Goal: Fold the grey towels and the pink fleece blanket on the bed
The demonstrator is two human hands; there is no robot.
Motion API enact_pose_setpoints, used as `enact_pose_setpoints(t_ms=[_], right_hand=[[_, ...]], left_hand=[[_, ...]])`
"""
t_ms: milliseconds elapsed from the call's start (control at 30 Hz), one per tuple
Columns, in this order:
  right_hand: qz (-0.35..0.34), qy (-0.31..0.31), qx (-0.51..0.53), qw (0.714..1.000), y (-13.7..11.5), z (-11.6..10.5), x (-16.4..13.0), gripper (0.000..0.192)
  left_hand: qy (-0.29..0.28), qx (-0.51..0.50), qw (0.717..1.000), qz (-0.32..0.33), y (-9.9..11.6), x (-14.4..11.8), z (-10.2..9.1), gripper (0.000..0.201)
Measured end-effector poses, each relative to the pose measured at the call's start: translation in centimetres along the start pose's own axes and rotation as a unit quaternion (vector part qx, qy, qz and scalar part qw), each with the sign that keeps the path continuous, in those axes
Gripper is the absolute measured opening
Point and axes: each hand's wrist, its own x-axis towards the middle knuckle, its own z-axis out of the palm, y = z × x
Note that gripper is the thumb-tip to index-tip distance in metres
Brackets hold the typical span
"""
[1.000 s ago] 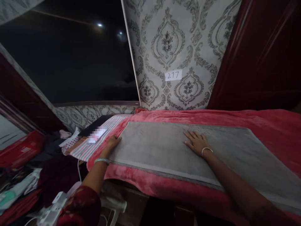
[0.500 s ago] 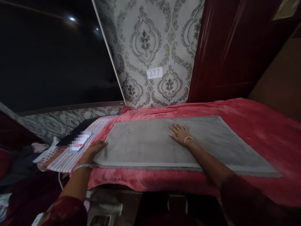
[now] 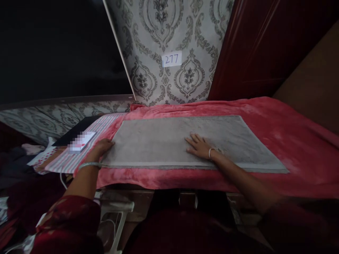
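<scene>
A grey towel lies flat in a long folded strip, its layered edges showing along the near side. My left hand is at the towel's left edge, thumb and fingers closed together against the cloth; part of the fingers is hidden. Toward the middle of the towel, my right hand rests palm down with its fingers spread. Under the towel is a red plush blanket with soft wrinkles.
Left of the towel, a phone sits on a striped cloth, beside a dark flat object. A large black screen stands behind. A paper marked 277 is on the patterned wall. Clothes are piled at far left.
The view has tilted down, so everything sits higher in the picture. My right hand has slid across the towel toward its near edge. The left stays at the left edge.
</scene>
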Motion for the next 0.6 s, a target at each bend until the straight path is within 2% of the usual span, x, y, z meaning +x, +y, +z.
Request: enact_pose_setpoints(t_ms=[67,100,167,200,267,333,433,533,600], right_hand=[[-0.019,0.018,-0.006,1.0,-1.0,0.9,-2.3,0.075],[-0.023,0.025,-0.009,0.999,-1.6,1.1,-3.3,0.073],[-0.025,0.029,-0.013,0.999,-2.8,1.1,-4.7,0.07],[-0.024,0.027,-0.013,0.999,-3.3,0.9,-5.1,0.069],[-0.024,0.023,-0.011,0.999,-4.4,0.5,-5.8,0.067],[-0.029,0.022,-0.008,0.999,-5.1,0.4,-6.5,0.066],[-0.033,0.031,0.003,0.999,-5.7,0.7,-8.0,0.066],[-0.059,0.049,0.055,0.996,-4.8,0.4,-9.8,0.06],[-0.061,0.085,0.105,0.989,-2.9,-0.6,-10.4,0.053]], left_hand=[[0.04,0.035,0.999,0.008,1.5,-0.9,0.5,0.039],[0.066,0.055,0.996,0.034,2.7,-1.7,1.0,0.048],[0.109,0.09,0.979,0.149,5.8,-4.0,2.9,0.059],[0.111,0.101,0.964,0.217,7.4,-5.4,4.1,0.061],[0.065,0.119,0.929,0.344,10.4,-8.5,6.9,0.061],[0.004,0.124,0.901,0.416,12.4,-11.2,9.5,0.061],[-0.027,0.124,0.894,0.43,13.2,-13.3,12.0,0.06],[-0.015,0.133,0.897,0.421,12.7,-13.3,12.7,0.06],[-0.008,0.14,0.895,0.423,12.5,-12.7,12.7,0.06]])
